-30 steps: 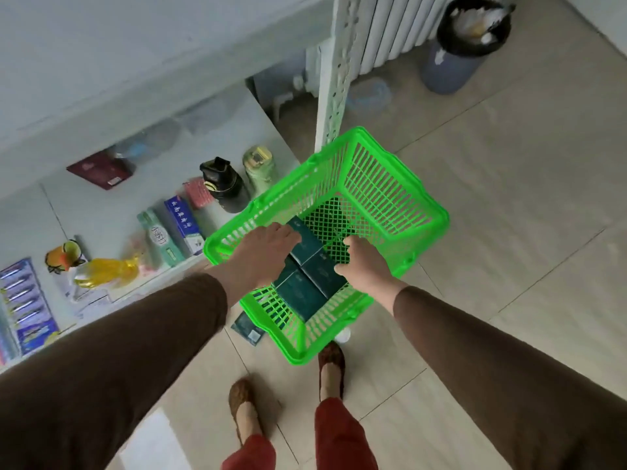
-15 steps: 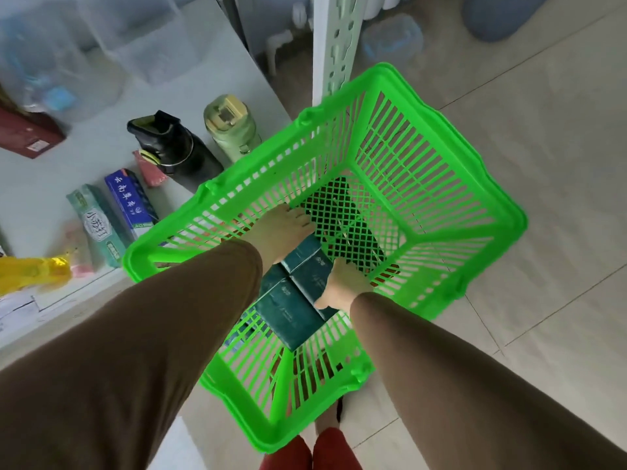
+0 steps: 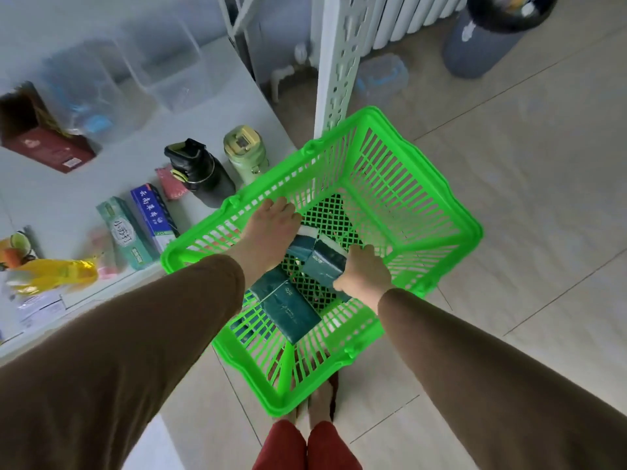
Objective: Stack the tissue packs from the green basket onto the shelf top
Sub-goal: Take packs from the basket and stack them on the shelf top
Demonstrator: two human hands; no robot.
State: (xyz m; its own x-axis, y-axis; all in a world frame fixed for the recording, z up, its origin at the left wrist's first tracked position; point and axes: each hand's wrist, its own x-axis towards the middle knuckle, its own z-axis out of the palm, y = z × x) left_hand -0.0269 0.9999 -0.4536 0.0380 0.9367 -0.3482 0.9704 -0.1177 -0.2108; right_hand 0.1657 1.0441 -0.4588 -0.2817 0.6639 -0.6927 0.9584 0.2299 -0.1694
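The green basket [image 3: 437, 184] stands on the floor in front of my feet. Both of my hands reach down into it. My right hand [image 3: 364, 271] grips one end of a dark teal tissue pack [image 3: 324, 262], which is tilted up off the basket floor. My left hand [image 3: 268, 232] is curled over a second teal tissue pack [image 3: 300, 246]; its fingertips are hidden below the pack. A third pack [image 3: 288, 308] lies flat at the near side of the basket. The shelf top is out of view.
A white shelf board [image 3: 84, 184] to the left carries a black bottle [image 3: 203, 174], a green flask [image 3: 246, 154], toothpaste boxes [image 3: 135, 228], a red box and clear bins. A white perforated post [image 3: 336, 62] rises behind the basket. A grey bin [image 3: 481, 45] stands far right.
The camera has pulled back a little. Both hands have closed on packs, and the right-hand pack now tilts up off the basket floor. One pack stays lying flat.
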